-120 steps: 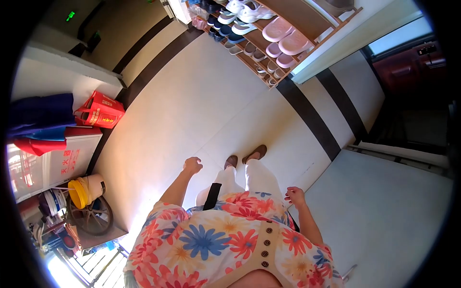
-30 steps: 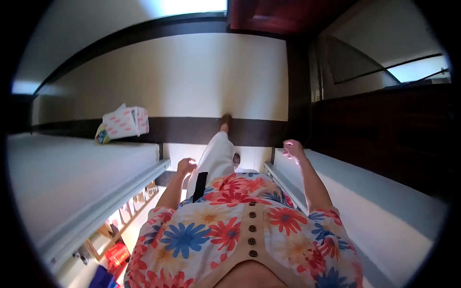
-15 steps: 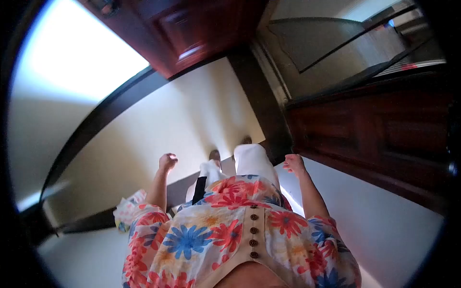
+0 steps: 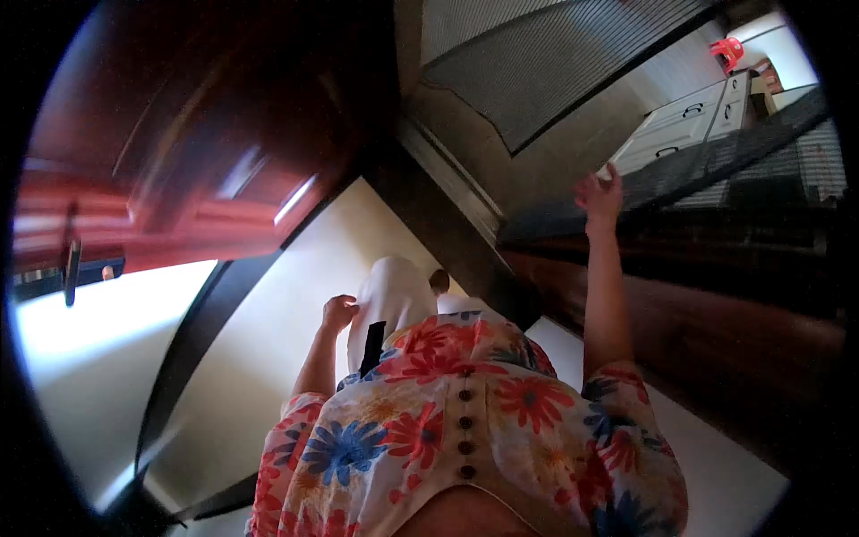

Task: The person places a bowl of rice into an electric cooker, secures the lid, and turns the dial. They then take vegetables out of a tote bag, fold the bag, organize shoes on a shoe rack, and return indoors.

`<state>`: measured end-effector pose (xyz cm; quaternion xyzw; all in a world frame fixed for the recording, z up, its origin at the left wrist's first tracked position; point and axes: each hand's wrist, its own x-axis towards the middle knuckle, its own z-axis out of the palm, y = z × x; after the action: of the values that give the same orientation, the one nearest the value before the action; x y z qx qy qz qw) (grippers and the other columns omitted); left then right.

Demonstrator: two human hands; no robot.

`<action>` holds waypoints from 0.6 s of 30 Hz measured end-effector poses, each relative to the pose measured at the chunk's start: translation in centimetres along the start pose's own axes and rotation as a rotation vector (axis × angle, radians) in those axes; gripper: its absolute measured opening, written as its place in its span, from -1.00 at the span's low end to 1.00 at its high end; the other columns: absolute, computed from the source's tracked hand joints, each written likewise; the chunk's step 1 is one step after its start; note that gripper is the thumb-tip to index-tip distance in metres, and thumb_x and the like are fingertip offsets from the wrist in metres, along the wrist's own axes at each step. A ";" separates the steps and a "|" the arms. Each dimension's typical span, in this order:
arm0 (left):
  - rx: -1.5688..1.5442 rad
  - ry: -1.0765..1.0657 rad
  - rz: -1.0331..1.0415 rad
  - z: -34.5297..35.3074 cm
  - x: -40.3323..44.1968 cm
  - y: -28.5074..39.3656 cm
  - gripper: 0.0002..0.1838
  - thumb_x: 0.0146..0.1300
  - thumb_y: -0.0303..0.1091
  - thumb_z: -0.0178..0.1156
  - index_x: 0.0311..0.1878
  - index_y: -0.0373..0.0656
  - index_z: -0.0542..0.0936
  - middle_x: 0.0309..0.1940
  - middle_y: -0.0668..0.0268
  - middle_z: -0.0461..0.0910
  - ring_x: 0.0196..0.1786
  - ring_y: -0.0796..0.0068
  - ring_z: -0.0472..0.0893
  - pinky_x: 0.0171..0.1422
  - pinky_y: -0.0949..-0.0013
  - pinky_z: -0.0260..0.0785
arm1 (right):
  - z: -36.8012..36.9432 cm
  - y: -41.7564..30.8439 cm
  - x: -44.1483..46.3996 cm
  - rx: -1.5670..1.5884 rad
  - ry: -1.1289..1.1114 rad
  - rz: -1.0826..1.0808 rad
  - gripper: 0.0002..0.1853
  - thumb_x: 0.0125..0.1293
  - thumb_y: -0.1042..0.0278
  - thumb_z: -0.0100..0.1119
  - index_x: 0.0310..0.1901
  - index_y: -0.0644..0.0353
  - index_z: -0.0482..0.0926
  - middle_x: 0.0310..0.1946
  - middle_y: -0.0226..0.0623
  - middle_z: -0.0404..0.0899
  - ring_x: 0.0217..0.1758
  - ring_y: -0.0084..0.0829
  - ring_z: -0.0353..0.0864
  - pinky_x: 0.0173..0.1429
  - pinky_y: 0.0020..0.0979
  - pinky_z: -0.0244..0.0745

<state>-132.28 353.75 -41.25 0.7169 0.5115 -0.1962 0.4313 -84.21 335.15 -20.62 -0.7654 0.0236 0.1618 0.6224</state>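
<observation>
My left hand (image 4: 338, 312) hangs low beside the leg of my white trousers (image 4: 394, 286). Its fingers are loosely bent with a little space between them, and nothing shows in them. On the right, my right hand (image 4: 600, 195) is raised at the dark edge of a mesh door curtain (image 4: 716, 170). Its thumb and fingers look apart and slightly blurred. Whether they touch the mesh cannot be made out.
A reddish-brown panelled door (image 4: 206, 170) with a handle (image 4: 72, 268) stands at upper left. A dark threshold (image 4: 438, 201) crosses ahead. Beyond the mesh are white cabinets (image 4: 680, 121) and a red stool (image 4: 727, 52). Another dark wooden door panel (image 4: 698, 313) is at right.
My right hand has risen and moved forward to the mesh curtain. My left hand stays low. The view has shifted nearer to the doorway, and one leg has stepped forward.
</observation>
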 end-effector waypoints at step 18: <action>-0.001 -0.037 0.364 -14.6 27.7 28.2 -0.70 -0.10 -0.22 0.17 -0.28 -0.14 0.57 -0.44 0.10 0.57 -0.32 0.22 0.56 -0.22 0.28 0.40 | 5.9 -17.5 29.6 -0.063 -0.062 -0.402 -0.64 0.27 0.17 -0.08 -0.08 0.31 0.44 -0.27 -0.23 0.53 -0.29 -0.46 0.54 -0.23 -0.48 0.42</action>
<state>-98.09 378.41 -41.48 0.7935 0.3654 -0.1278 0.4695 -53.28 349.65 -13.31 -0.7685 -0.1538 0.0584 0.6184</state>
